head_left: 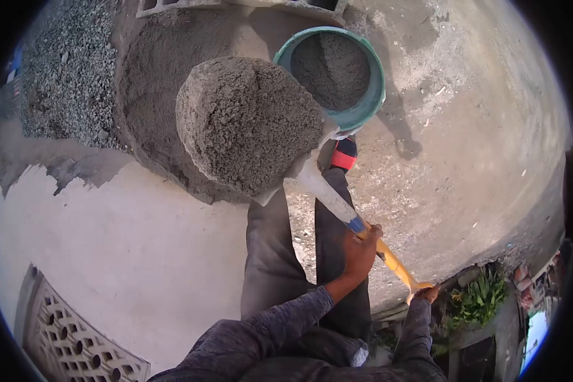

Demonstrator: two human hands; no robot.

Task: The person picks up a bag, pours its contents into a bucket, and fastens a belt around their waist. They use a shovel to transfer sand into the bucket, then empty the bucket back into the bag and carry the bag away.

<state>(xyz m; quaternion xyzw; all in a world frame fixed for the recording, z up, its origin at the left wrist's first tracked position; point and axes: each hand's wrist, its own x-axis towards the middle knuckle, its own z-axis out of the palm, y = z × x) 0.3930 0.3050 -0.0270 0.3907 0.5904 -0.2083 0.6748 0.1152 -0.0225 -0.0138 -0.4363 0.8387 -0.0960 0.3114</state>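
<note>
A shovel (328, 194) slants across the view, its blade piled high with damp grey sand (248, 124). Partway along the yellow part of the shaft, my left hand (361, 253) is closed around it. My right hand (426, 293) grips the handle at the far end. Beside the loaded blade stands a green bucket (377, 95), partly filled with the same grey material (334, 70). In this view the blade overlaps the bucket's lower left rim. Most of the blade is hidden under its load.
Behind the blade lies a sand pile (146, 95) on the ground, with a gravel heap (70, 70) farther left. Concrete blocks (280, 5) line the top edge. A patterned lattice block (76, 331) stands lower left; green plants (481, 299) grow lower right. My shoe (344, 155) is near the bucket.
</note>
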